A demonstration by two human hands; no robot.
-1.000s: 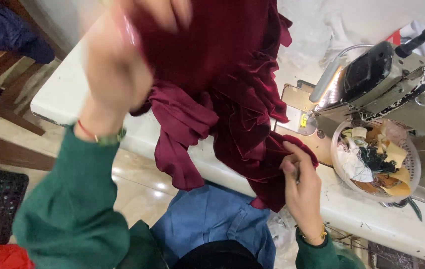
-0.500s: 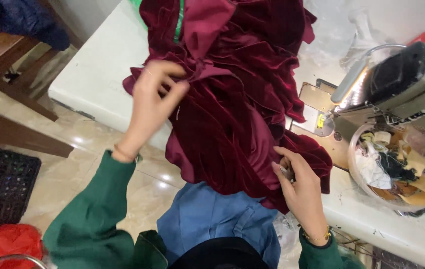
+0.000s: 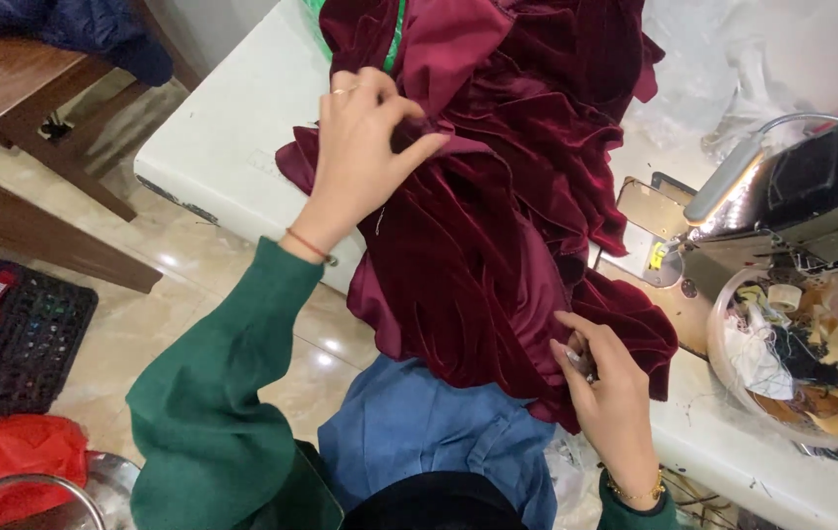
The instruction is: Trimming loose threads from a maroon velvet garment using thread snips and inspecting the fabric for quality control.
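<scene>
Left hand: left hand (image 3: 365, 147) at 11 o'clock, fingers pinched shut on a fold of the cloth (image 3: 497, 196).
Right hand: right hand (image 3: 610, 393) at 5 o'clock, fingers curled onto the cloth's lower hem; whether it grips or only presses, cannot tell.
Cloth: dark red velvet, heaped on the white tabletop (image 3: 233, 137) from 12 o'clock down to centre, its lower edge hanging over the near rim.
Hidden: cloth runs out of frame at the top; a green strip (image 3: 397, 29) shows at 12 o'clock, mostly covered. The needle area of the sewing machine (image 3: 792, 196) at 3 o'clock is hard to make out.
Cut off: bowl (image 3: 802, 353) of scraps at 4 o'clock, clipped by the right edge.
Change: half a second ago the left hand sat lower and further left on the cloth; it has risen toward 11 o'clock. Right hand stays at the hem.
</scene>
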